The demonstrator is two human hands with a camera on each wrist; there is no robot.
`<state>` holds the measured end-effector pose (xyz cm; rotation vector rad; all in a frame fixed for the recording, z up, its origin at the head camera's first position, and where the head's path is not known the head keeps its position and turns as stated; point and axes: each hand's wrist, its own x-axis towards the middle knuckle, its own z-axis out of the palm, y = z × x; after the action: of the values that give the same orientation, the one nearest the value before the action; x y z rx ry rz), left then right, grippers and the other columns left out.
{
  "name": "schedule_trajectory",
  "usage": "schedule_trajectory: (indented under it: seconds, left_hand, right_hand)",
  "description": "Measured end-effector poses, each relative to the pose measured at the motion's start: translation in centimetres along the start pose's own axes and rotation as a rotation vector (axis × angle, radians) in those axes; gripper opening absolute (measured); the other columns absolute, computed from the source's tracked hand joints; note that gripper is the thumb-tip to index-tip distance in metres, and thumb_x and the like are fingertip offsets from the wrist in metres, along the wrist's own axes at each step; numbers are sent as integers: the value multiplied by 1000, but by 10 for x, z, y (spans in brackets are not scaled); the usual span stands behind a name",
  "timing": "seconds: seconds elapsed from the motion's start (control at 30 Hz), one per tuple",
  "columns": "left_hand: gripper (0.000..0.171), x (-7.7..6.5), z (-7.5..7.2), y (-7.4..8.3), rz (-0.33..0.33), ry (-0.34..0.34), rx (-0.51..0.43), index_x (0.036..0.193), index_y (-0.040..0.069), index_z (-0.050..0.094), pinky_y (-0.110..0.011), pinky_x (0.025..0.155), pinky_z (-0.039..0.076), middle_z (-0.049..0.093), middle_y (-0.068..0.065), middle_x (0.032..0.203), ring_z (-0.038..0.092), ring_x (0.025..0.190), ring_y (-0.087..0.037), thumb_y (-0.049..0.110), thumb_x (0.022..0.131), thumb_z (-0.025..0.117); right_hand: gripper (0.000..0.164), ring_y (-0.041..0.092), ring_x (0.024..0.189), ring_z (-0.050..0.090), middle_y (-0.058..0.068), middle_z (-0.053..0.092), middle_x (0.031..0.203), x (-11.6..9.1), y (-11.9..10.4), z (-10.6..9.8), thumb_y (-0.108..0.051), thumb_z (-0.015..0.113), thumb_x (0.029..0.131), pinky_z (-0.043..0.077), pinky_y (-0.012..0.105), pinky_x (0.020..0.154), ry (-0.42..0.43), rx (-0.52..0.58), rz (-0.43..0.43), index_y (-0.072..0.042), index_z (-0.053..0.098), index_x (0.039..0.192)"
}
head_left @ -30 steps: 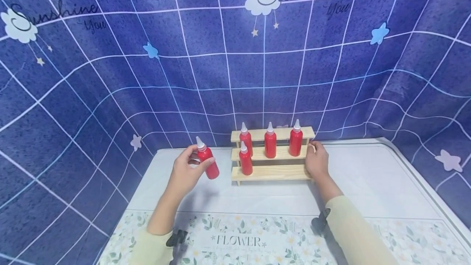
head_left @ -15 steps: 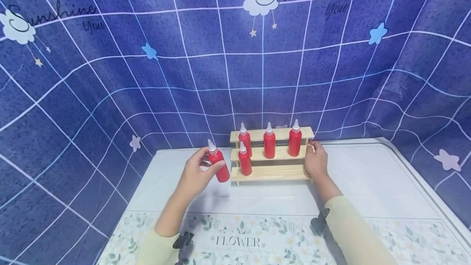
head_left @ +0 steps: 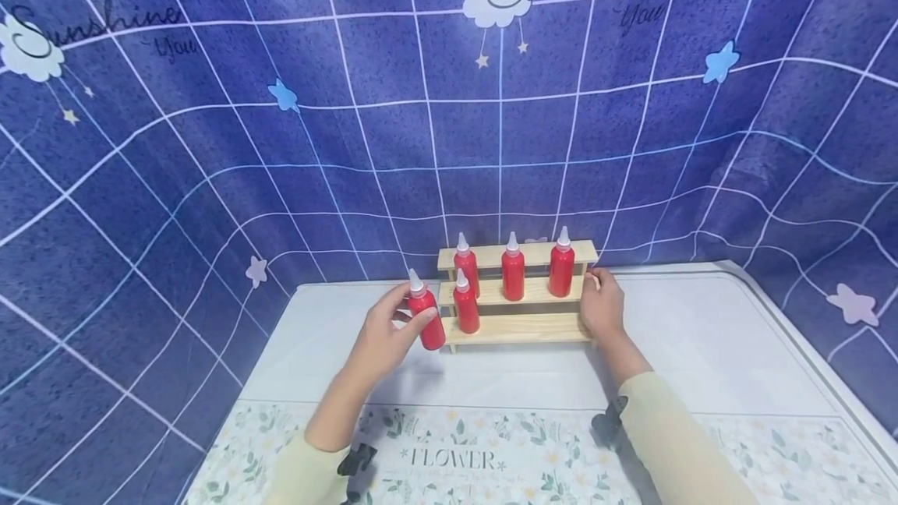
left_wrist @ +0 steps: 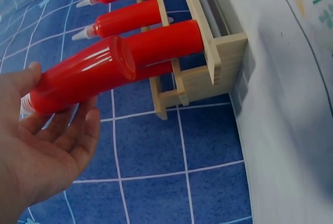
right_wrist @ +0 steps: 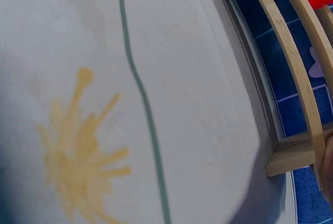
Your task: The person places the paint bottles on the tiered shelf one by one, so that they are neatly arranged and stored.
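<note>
My left hand [head_left: 382,340] holds a red squeeze bottle [head_left: 429,323] with a pale pointed nozzle, thumb in front and fingers behind. The bottle tilts, nozzle leaning left, just left of a three-tier wooden rack [head_left: 536,329]. In the left wrist view, the held bottle's [left_wrist: 78,75] base points toward the rack. My right hand [head_left: 603,306] grips the rack's right end; only a sliver of it shows in the right wrist view. Matching bottles stand upright on the rack: one at the bottom tier's left [head_left: 466,312], three along the middle tier [head_left: 513,277].
The rack stands toward the back of a white table [head_left: 687,333], close to a blue grid-patterned curtain [head_left: 393,139]. A floral mat area [head_left: 449,482] printed "FLOWER" covers the near part. Dark wrist straps [head_left: 356,460] sit at both sleeves.
My left hand has carried the bottle rightward and slightly down, up beside the rack's left end. The right hand and the bottles on the rack stay put.
</note>
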<state>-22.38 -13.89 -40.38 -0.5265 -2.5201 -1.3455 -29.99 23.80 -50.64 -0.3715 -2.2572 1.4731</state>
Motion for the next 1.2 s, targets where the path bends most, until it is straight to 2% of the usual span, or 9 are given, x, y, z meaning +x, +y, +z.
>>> schedule_trajectory:
  seconds: [0.4, 0.63, 0.93, 1.2]
  left_hand:
    - [50, 2, 13, 2, 21, -32, -49, 139, 13, 67, -29, 88, 62, 75, -5, 121, 71, 108, -23, 24, 93, 83]
    - [47, 3, 18, 5, 15, -29, -71, 135, 14, 68, -30, 93, 63, 75, -5, 124, 73, 113, -23, 22, 92, 84]
    - [48, 5, 24, 12, 16, -41, -88, 136, 16, 68, -26, 91, 62, 76, -5, 124, 74, 112, -23, 21, 91, 84]
    - [47, 3, 33, 7, 10, -70, -135, 134, 12, 68, -26, 89, 63, 76, -3, 124, 74, 113, -23, 23, 91, 84]
  right_hand:
    - [42, 48, 143, 52, 30, 60, 145, 1, 1, 1, -25, 41, 112, 38, 59, 124, 2, -15, 8, 4, 59, 136]
    - [41, 48, 142, 52, 31, 61, 144, 0, 0, 1, -24, 41, 112, 39, 60, 123, 4, -18, 2, 5, 59, 135]
    - [42, 48, 143, 51, 31, 60, 144, -1, -4, 0, -23, 41, 112, 38, 59, 125, 0, -18, 9, 5, 59, 136]
    - [42, 49, 140, 53, 31, 62, 142, -1, 0, 1, -26, 40, 112, 39, 61, 123, 1, -17, -3, 4, 59, 134]
